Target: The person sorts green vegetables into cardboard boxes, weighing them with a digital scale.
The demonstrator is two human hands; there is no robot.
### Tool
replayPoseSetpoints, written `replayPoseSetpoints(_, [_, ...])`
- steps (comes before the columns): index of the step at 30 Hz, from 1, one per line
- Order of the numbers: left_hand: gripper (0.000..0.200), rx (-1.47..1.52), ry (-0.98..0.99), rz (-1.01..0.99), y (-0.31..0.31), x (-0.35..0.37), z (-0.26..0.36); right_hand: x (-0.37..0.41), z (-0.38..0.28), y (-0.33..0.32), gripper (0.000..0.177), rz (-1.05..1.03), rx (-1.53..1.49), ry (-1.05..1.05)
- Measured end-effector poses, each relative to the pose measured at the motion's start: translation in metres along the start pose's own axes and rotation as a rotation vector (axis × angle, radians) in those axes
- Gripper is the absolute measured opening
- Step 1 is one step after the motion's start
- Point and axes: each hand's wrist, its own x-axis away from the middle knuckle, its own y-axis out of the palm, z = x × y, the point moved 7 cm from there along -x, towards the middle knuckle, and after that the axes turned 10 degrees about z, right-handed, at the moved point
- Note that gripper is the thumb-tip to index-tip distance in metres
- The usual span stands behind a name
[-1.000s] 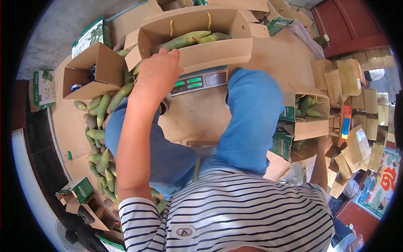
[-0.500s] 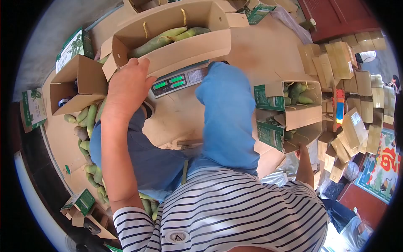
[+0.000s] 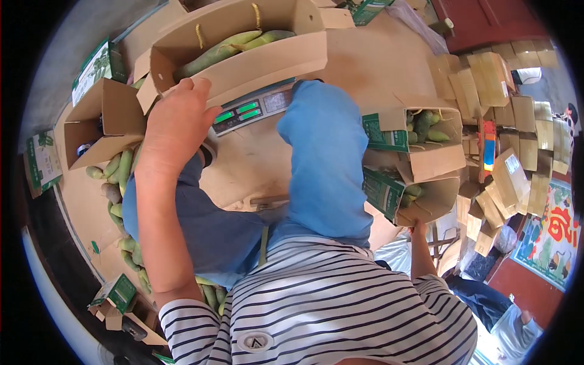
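My left hand (image 3: 179, 115) is at the near left corner of a long open cardboard box (image 3: 267, 70), fingertips by its edge and thumb spread apart. Inside the box lie long green vegetables (image 3: 225, 52), with yellow cord handles at its back wall. A scale (image 3: 249, 109) with green-lit displays shows below the box's front wall. At the right, my right hand (image 3: 420, 229) grips the lower edge of a green-and-brown carton (image 3: 435, 198) lying open, with green vegetables inside; its fingers are partly hidden. Above it, another open carton (image 3: 435, 159) holds more green vegetables (image 3: 426, 126).
Green vegetables (image 3: 126, 170) lie along the floor at the left, beside an open brown carton (image 3: 125, 115). Stacked brown boxes (image 3: 511, 128) fill the far right. A person's dark trousers (image 3: 480, 301) show at lower right. My knees flank the floor before the scale.
My right hand has shifted down and left, and the lower carton has moved with it, away from the upper one. My left hand stays by the long box's corner; the whole view shifts slightly.
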Motion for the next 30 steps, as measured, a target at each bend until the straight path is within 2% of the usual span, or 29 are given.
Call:
replayPoseSetpoints(3, [0.032,-0.003,0.012,-0.028,0.005,0.0,0.001,-0.006,0.02,-0.013,0.024,0.04,0.029,0.004])
replayPoseSetpoints(6, [0.033,-0.01,-0.004,-0.056,0.011,-0.001,0.001,0.012,-0.038,-0.043,0.024,0.129,-0.007,-0.023])
replayPoseSetpoints(9, [0.033,-0.015,-0.034,-0.074,0.015,0.0,-0.004,-0.035,-0.022,-0.058,0.026,0.118,0.072,-0.122])
replayPoseSetpoints(12, [0.029,-0.007,0.046,0.039,0.014,-0.003,0.004,-0.094,0.03,-0.059,0.035,0.02,0.449,-0.329])
replayPoseSetpoints(15, [0.029,-0.029,0.038,0.019,0.015,-0.007,0.008,-0.02,0.027,-0.066,0.052,0.254,0.359,-0.357])
replayPoseSetpoints(16, [0.03,-0.017,0.038,0.008,0.017,-0.007,0.009,0.023,0.007,-0.069,0.057,0.304,0.537,-0.469])
replayPoseSetpoints(17, [0.031,-0.007,0.035,-0.002,0.019,-0.008,0.008,0.04,0.014,-0.069,0.059,0.356,0.503,-0.306])
replayPoseSetpoints(20, [0.033,-0.015,0.022,-0.02,0.021,-0.009,0.006,0.042,0.036,-0.068,0.061,0.351,0.367,-0.278])
replayPoseSetpoints(21, [0.033,-0.022,0.04,-0.008,0.022,-0.01,0.005,0.022,0.054,-0.069,0.06,0.378,0.319,-0.213])
replayPoseSetpoints(24, [0.033,-0.035,0.038,-0.018,0.022,-0.013,0.007,0.002,0.056,-0.066,0.054,0.316,0.338,-0.095])
replayPoseSetpoints(27, [0.033,-0.022,0.025,-0.03,0.024,-0.014,0.005,0.005,0.006,-0.093,0.049,0.672,0.708,-0.329])
replayPoseSetpoints(28, [0.033,-0.017,0.023,-0.032,0.024,-0.014,0.003,0.024,-0.013,-0.111,0.045,0.916,0.454,-0.209])
replayPoseSetpoints(29, [0.033,-0.018,0.015,-0.039,0.023,-0.013,0.002,0.058,-0.068,-0.112,0.046,0.886,0.457,-0.429])
replayPoseSetpoints(30, [0.033,-0.017,0.008,-0.044,0.022,-0.013,0.002,0.051,-0.101,-0.106,0.045,0.825,0.392,-0.617])
